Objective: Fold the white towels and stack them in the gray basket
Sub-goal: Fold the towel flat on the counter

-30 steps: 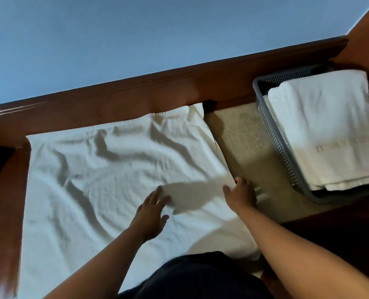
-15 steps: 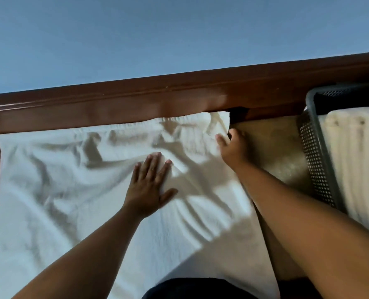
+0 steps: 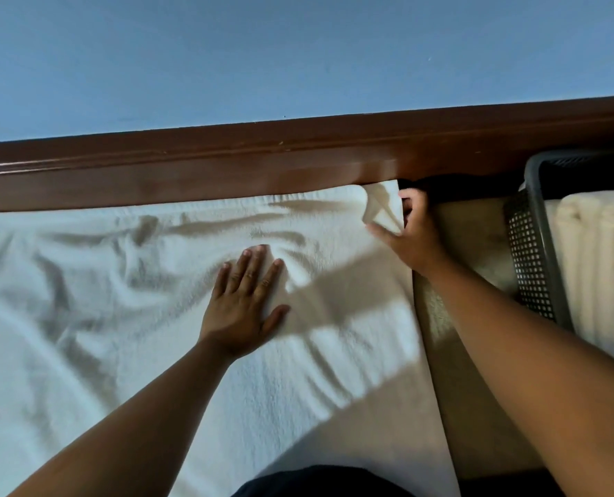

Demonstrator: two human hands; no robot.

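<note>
Gray perforated plastic forms the basket [image 3: 529, 252] at the right edge, and folded towels [image 3: 599, 263] lie stacked in it, reaching above its near rim. Left of it, across a strip of beige surface [image 3: 470, 231], a white towel [image 3: 119, 317] lies spread and wrinkled, its far edge against a brown wooden rail [image 3: 226, 166] below a blue wall [image 3: 262, 55]. The left hand [image 3: 241, 303] presses flat on the towel's middle, fingers [image 3: 248, 267] straight and slightly spread. The right hand [image 3: 413, 238] pinches the towel's far right corner, which is turned up, thumb on top.
</note>
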